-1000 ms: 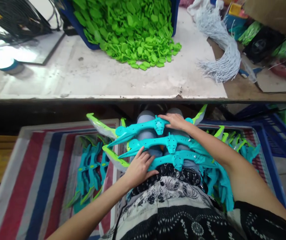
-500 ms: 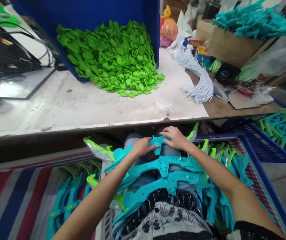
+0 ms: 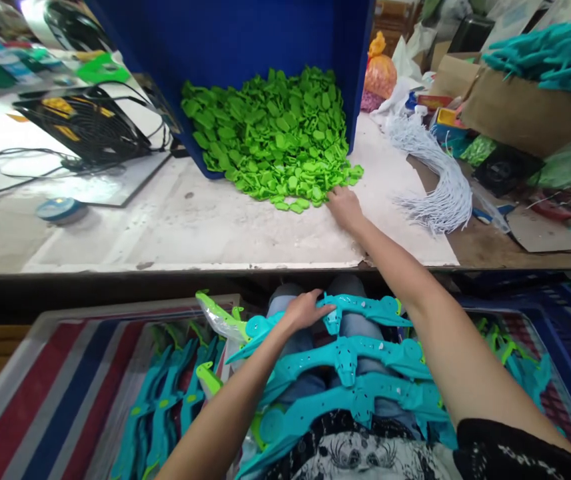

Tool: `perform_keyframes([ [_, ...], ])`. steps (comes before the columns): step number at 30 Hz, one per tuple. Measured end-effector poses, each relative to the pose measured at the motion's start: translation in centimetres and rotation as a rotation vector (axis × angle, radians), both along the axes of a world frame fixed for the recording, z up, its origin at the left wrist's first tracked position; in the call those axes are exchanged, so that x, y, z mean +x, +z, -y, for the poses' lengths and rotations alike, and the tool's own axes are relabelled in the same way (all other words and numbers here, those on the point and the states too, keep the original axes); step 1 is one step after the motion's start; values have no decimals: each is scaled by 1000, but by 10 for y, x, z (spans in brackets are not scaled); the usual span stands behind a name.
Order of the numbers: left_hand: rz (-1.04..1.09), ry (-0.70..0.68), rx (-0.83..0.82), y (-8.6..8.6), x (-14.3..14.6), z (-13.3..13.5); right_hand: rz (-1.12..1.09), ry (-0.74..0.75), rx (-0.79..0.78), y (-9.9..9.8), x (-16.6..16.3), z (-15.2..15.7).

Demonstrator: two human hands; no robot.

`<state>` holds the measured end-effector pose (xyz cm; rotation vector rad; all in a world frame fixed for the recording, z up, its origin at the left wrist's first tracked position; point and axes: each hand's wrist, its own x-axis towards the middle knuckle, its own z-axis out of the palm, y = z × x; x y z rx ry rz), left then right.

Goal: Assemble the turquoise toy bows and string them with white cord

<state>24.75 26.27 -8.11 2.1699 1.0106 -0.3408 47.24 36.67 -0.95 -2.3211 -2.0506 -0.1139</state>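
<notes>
Three long turquoise plastic bow-shaped parts lie in a row across my lap. My left hand (image 3: 308, 311) grips the farthest turquoise part (image 3: 362, 304) by its middle, thumb on top. Behind it lie the second turquoise part (image 3: 346, 360) and the nearest turquoise part (image 3: 362, 403). Lime-green end pieces (image 3: 218, 319) stick out at the left, one in clear film. My right hand (image 3: 345, 208) reaches onto the table, its fingers curled at the front right edge of a heap of small green plastic pieces (image 3: 275, 133). What sits between those fingertips is hidden.
The heap spills from a tipped blue bin (image 3: 360, 80) on the white-topped table (image 3: 205, 233). White cords (image 3: 445, 193) lie to the right, before a carton (image 3: 510, 107) of turquoise parts. A fan (image 3: 85, 127) stands left. Crates of finished-looking parts flank my legs, one blue (image 3: 560, 360).
My right hand has left the farthest turquoise part and moved forward to the green heap. My left hand stays on that part. The view has shifted left.
</notes>
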Motion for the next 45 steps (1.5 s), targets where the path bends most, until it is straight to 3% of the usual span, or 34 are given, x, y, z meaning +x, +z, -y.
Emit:
perform_keyframes([
  [7, 73, -101, -191, -4, 5, -10, 104, 144, -55, 0, 10, 49],
  [13, 182, -49, -282, -16, 10, -9, -120, 200, 126, -12, 33, 72],
  [18, 247, -19, -312, -25, 9, -7, -193, 258, 249, -26, 27, 73],
  [23, 218, -12, -279, -23, 12, -6, -336, 208, 214, -19, 6, 55],
  [26, 174, 11, -303, -19, 10, -7, -587, 136, 293, -11, -4, 68],
  [28, 168, 49, -345, -17, 7, -9, -829, 47, 332, -10, -16, 97],
  [31, 198, 93, -413, -16, 4, -12, -1187, -128, 158, -24, -43, 162],
  [33, 212, 118, -435, -18, 5, -12, -1300, -305, 20, -41, -65, 203],
  [36, 222, 147, -422, -20, 10, -11, -1349, -528, -54, -69, -92, 238],
  [38, 236, 163, -401, -21, 14, -10, -1337, -575, -47, -80, -103, 243],
  [45, 329, 212, -446, -22, 16, -14, -1140, -628, 54, -83, -115, 230],
])
